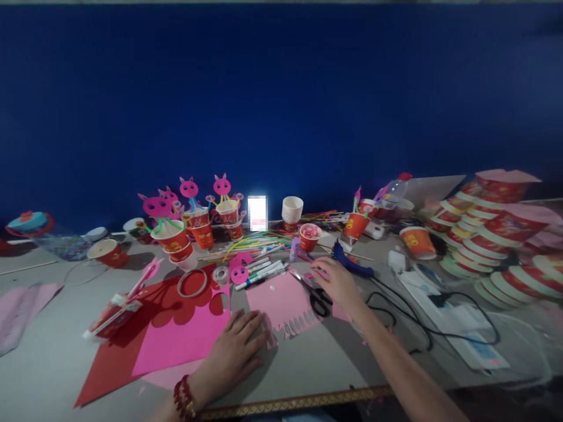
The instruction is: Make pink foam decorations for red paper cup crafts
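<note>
My left hand [240, 346] lies flat, palm down, with fingers stretched over the table at the edge of a bright pink sheet [176, 343]. My right hand [336, 283] is above the table, its fingers curled together near a pair of black-handled scissors [321, 302]. Whatever sits between those fingertips is too small to make out; a hint of pink shows there. Between the hands lies a pale pink sheet [281, 296] with a row of cut-outs along its near edge. A blue glue gun [352, 264] rests just beyond my right hand.
Paper cups with pink animal faces [189, 187] stand at the back left. Several markers [261, 274] and a tape roll [220, 274] lie mid-table. At right are stacked cups [492, 234], a power strip [453, 322] and black cables [404, 316]. A red sheet [109, 357] lies left.
</note>
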`<state>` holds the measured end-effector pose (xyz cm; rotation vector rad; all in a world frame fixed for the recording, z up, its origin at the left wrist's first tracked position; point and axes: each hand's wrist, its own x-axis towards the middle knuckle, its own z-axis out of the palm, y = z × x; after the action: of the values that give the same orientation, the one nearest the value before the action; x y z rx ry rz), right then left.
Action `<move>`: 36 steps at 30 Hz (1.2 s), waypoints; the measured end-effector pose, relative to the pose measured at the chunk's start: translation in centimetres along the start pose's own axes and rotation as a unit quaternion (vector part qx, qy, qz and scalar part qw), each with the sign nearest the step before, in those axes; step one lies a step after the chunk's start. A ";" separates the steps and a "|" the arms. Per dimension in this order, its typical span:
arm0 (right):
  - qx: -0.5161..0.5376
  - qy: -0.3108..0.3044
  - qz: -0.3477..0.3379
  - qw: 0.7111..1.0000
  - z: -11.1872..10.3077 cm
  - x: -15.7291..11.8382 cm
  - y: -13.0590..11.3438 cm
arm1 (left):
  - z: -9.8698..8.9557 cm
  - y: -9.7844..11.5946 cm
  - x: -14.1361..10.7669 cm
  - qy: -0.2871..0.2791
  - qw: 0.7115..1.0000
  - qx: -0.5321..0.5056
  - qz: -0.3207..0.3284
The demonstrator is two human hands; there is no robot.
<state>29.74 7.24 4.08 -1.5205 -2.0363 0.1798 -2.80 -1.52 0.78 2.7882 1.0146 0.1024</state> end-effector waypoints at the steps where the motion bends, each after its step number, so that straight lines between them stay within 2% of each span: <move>1: 0.011 -0.019 -0.018 1.000 0.4 0.4 -1.1 | 0.0 0.1 0.0 0.003 1.000 -0.003 -0.002; 3: 0.017 -0.072 -0.066 0.995 1.3 1.3 -3.3 | -0.1 0.2 0.0 0.006 1.000 -0.007 -0.006; 6: -0.082 -0.163 -0.145 0.972 3.2 2.9 -6.3 | -0.3 0.3 0.0 0.008 1.000 -0.006 -0.006; 8: -0.103 -0.182 -0.159 0.965 4.5 3.9 -7.4 | -0.2 0.3 0.0 0.013 1.000 -0.005 -0.004; 11: -0.125 -0.195 -0.162 0.959 6.0 4.7 -7.9 | 0.1 0.2 -0.1 0.039 0.999 -0.009 0.003; 15: -0.142 -0.209 -0.166 0.953 6.7 5.0 -7.6 | 0.6 0.0 -0.1 0.071 0.997 -0.017 0.009; 22: -0.125 -0.215 -0.188 0.950 5.3 4.7 -6.8 | 0.4 0.1 -0.1 0.053 0.998 -0.038 -0.004; 27: -0.114 -0.220 -0.178 0.952 4.6 3.3 -6.2 | 0.3 0.3 0.1 0.072 0.996 -0.057 -0.018; 32: -0.107 -0.225 -0.159 0.955 4.3 2.4 -7.1 | -0.3 0.1 0.1 0.129 0.990 -0.042 -0.036; 36: -0.076 -0.234 -0.147 0.958 1.6 1.0 -8.3 | -2.2 -0.4 0.1 0.224 0.970 -0.013 -0.098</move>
<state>21.82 5.72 6.72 -1.3290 -2.6807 0.2928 -3.20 -0.87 2.87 2.6791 1.3643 0.7408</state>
